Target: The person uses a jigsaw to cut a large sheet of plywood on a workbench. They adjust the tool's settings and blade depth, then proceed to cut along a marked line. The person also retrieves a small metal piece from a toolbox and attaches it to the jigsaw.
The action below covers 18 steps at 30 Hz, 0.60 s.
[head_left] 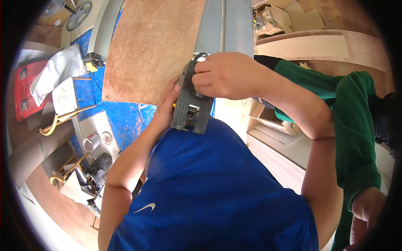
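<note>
A dark jigsaw (181, 109) is held in front of my body, turned so that its flat, slotted base plate faces me. My left hand (167, 98) wraps around its left side, with the palm mostly hidden behind the tool. Across the upper part of the plate, my right hand (226, 75) is closed, its fingers curled and the tips pressed together against the tool. What those fingertips pinch is hidden. A short black loop (201, 55) sticks up just beyond the right knuckles. Behind the jigsaw lies a brown plywood sheet (150, 50), close to my left fingers.
A person in a green sleeve (356, 129) stands close on my right. Blue sheeting (130, 125) covers floor at the left, with a paint can (91, 142) nearby. A red cart (29, 90) is farther left. Grey metal surface (224, 29) runs beside the plywood. Cardboard (276, 21) lies far right.
</note>
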Tool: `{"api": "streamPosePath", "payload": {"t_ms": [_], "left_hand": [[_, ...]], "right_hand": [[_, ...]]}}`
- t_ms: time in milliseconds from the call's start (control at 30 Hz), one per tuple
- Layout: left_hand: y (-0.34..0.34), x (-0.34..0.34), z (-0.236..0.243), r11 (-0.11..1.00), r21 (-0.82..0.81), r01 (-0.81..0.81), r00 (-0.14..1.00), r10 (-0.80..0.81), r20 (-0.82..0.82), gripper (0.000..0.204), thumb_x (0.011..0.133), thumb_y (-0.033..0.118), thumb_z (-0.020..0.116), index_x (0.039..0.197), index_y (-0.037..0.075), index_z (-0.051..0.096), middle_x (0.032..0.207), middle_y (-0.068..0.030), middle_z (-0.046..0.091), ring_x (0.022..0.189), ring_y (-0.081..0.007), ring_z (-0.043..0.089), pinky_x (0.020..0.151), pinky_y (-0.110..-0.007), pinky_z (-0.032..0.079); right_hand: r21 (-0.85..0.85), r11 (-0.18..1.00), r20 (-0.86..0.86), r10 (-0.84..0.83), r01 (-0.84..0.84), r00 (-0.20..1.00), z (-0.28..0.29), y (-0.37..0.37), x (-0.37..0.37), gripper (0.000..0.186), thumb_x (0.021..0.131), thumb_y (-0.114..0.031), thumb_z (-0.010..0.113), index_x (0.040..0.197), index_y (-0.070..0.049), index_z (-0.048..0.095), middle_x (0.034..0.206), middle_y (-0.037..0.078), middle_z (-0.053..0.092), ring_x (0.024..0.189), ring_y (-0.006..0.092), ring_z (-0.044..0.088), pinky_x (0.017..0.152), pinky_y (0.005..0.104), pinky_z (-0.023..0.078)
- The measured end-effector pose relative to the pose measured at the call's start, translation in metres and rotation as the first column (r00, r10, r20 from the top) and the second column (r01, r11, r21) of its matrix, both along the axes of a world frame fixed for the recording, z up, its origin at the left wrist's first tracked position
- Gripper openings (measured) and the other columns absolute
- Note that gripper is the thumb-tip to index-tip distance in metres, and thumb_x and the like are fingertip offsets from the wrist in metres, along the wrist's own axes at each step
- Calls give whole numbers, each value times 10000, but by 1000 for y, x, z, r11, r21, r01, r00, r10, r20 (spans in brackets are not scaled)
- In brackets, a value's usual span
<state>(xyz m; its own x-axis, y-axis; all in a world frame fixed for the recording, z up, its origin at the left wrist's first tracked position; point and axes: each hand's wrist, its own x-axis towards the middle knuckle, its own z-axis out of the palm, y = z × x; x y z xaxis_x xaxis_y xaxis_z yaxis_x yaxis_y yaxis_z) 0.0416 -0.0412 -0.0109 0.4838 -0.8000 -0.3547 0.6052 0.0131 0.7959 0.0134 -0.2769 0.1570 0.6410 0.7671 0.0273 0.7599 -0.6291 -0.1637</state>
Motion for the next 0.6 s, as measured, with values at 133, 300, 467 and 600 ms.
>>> {"api": "streamPosePath", "payload": {"t_ms": [133, 300, 467, 600], "left_hand": [[-1, -1, 7, 1000, 7, -4, 999, 5, -43, 709, 1078, 506, 480, 1609, 44, 396, 1454, -158, 580, 1327, -236, 561, 1118, -373, 431], [-1, 0, -2, 1000, 11, -16, 1000, 16, -16, 705, 1080, 506, 478, 1607, 45, 401, 1453, -158, 580, 1333, -243, 560, 1119, -369, 427], [2, 1, 17, 1000, -12, -9, 995, 10, 96, 672, 1090, 477, 472, 1604, 50, 408, 1452, -152, 583, 1340, -242, 558, 1124, -368, 423], [2, 2, 19, 1000, 8, -26, 996, 26, 83, 657, 1092, 466, 477, 1598, 53, 419, 1446, -151, 588, 1338, -242, 563, 1124, -367, 423]], "right_hand": [[135, 991, 84, -21, 9, 996, -9, -1, -5, 109, 824, -162, 725, 907, -96, 698, 921, -17, 580, 855, 191, 598, 716, 362, 540], [106, 994, 128, 14, -27, 992, -10, -4, -6, 169, 809, -98, 741, 975, -101, 711, 952, 2, 604, 836, 207, 618, 678, 365, 515], [322, 888, 0, -346, 328, 938, -24, 9, -27, 220, 747, -59, 794, 954, -115, 746, 921, 12, 649, 800, 240, 663, 637, 391, 536], [408, 771, -61, -512, 490, 857, -24, 25, -34, 182, 782, -55, 798, 947, -102, 738, 861, 36, 683, 797, 254, 679, 663, 391, 553]]}}
